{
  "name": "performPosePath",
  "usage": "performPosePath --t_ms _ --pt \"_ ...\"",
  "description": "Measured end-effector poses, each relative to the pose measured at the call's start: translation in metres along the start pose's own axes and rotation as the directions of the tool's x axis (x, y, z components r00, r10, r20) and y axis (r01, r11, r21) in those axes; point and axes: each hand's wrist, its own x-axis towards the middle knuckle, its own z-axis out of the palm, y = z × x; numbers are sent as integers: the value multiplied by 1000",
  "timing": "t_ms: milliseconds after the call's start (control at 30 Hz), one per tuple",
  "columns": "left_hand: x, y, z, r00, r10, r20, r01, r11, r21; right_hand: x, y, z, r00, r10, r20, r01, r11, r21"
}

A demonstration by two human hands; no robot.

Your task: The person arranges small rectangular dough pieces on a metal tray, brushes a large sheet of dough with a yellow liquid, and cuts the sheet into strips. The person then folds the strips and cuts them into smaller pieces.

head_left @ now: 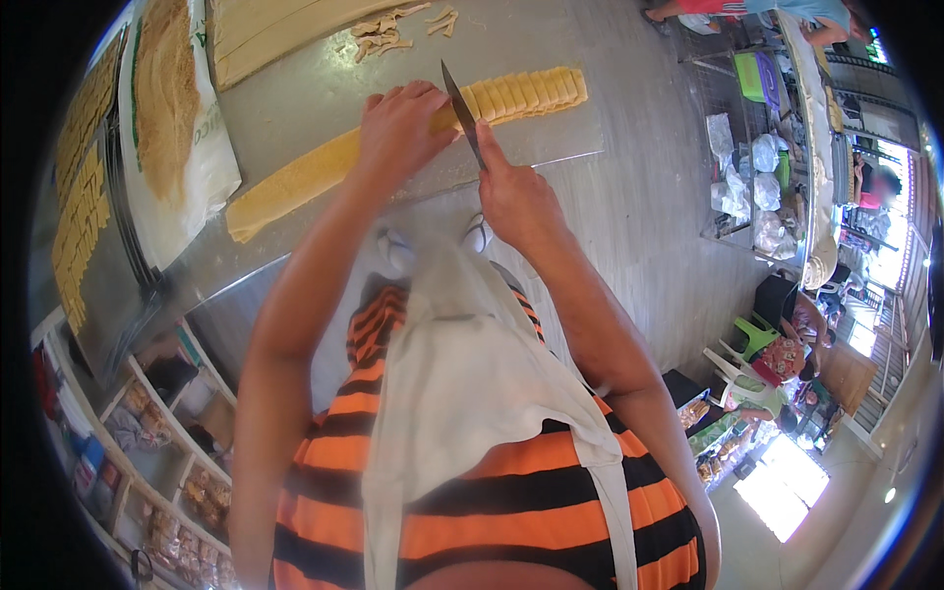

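- Left hand point(398, 123): palm down, fingers curled over and pressing on the long dough strip point(324, 167); forearm runs up from the lower edge, nearly straight.
- Right hand point(516, 202): closed in a fist around the handle of the knife point(462, 113); wrist level, forearm angled in from the lower right.
- Knife: narrow dark blade, tip pointing away from the person, edge set across the strip just right of the left hand.
- Long dough strip: pale yellow, flat-topped bar lying diagonally on the metal table point(551, 59); matte, slightly grainy surface.
- Cut slices point(531, 90): right end of the strip, even thin pieces standing side by side, touching.
- Dough scraps point(393, 34): small irregular tan bits at the far side of the table.
- Sack point(182, 138): white, soft-sided, lying open at the table's left end, holding brown crumbly meal; green print on its side.
- Tray of pieces point(79, 206): far left, rows of small yellow rectangles.
- Apron point(462, 374): off-white cloth over an orange and black striped top.
- Shelves point(167, 462): below left, holding clear bags of baked goods.
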Motion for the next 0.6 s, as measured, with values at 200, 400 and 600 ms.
performPosePath --t_ms 200,400,600 --pt "6 -7 12 1000 23 17 -23 999 -41 18 3 20 1000 4 23 -4 1000 -21" --pt "11 -11 15 999 40 32 -41 999 23 22 7 40 999 30 -42 -32 999 -31" --pt "7 -11 13 1000 20 24 -20 1000 4 -69 10 12 958 183 222 -185 983 -13"
